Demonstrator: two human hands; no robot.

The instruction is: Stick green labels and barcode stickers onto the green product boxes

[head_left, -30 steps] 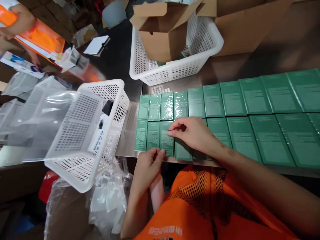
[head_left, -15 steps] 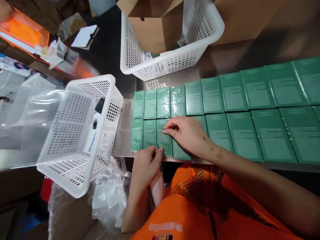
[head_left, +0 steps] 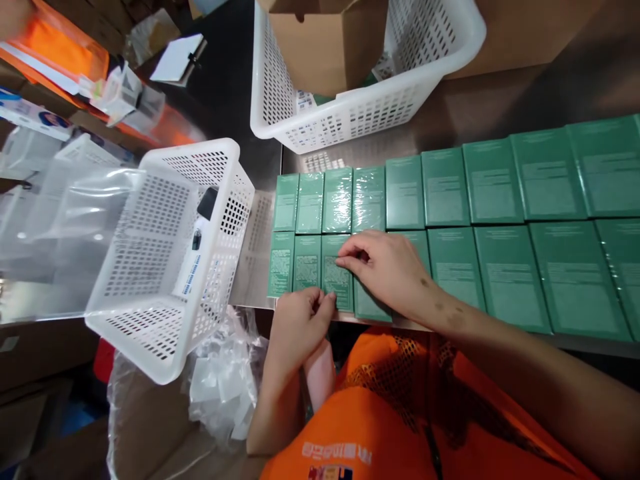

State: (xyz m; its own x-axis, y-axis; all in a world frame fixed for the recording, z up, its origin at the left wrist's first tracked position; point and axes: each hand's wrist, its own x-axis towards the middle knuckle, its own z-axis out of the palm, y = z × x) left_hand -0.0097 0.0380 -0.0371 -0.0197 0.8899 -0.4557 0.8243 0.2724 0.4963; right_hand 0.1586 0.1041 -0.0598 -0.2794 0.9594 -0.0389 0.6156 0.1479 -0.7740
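Two rows of green boxes lie edge to edge along the metal table; some have a shiny, clear-film look. My right hand (head_left: 387, 267) is closed in a pinch over the third box (head_left: 336, 283) from the left in the near row, its fingertips at the box's upper right. At that box's lower edge my left hand (head_left: 300, 325) is closed too, thumb against the bent fingers. Whatever either pinch holds is too small or hidden to make out. A shiny far-row box (head_left: 369, 200) lies just beyond my right hand.
A white basket (head_left: 227, 220) at left holds a few small items, with clear plastic hanging over its side. Another white basket (head_left: 373, 117), behind the boxes, contains a cardboard box (head_left: 313, 57). Crumpled plastic (head_left: 225, 387) hangs below. At far left, a person's orange sleeve (head_left: 65, 47) shows.
The view has shifted slightly, so the boxes and baskets sit a little further right. Both hands keep the same pinched pose at the same box.
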